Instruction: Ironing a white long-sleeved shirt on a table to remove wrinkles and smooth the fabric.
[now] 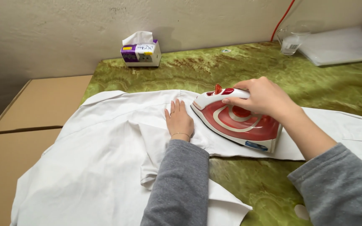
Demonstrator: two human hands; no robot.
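Both hands are at work on the white shirt (97,159), which lies spread across the middle and lower left of the frame. The right hand (261,97), right of centre, is closed around the white handle of a red and white iron (237,121), fingers wrapped over the top; the iron's soleplate sits flat on the cloth with its tip pointing toward the upper left. The left hand (179,120), at centre, lies open and flat, palm down, fingers together and pointing away, pressing the fabric just beside the iron's tip; it grips nothing. Grey sleeves cover both forearms.

Judging by this, the pressing stroke is in hand: one hand pins and smooths the cloth while the other runs the iron along the shirt's upper part where a sleeve stretches off to the right. Any further pass would call for keeping the flat fingers apart from the hot tip and the fabric taut ahead of it.

Under the shirt is a green marbled tabletop (248,184). A tissue box (141,52) stands in the upper middle by the wall, a clear measuring cup (292,41) and a folded white cloth (342,46) at upper right, and cardboard boxes (30,109) at the left.
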